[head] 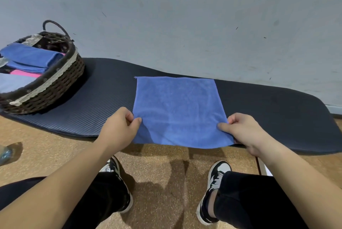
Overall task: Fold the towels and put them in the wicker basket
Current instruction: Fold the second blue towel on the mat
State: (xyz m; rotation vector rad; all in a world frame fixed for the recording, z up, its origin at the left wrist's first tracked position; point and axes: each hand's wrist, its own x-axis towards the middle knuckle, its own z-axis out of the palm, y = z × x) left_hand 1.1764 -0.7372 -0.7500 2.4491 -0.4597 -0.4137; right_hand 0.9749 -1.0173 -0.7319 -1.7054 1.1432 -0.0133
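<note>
Open mat point(103, 102) stretches between the towel point(177, 110) and the basket point(55, 88), and again right of the towel to the mat's end. The wall point(185, 25) rises just behind the mat, closing the far side. The basket's top is open toward the person. Its handle point(55, 25) arches over the far rim, and folded towels point(31, 56) fill most of the inside.

A scuffed pale grey wall point(185, 15) rises behind a dark ribbed mat point(101, 99); speckled tan floor point(157, 173) spreads in front.
</note>
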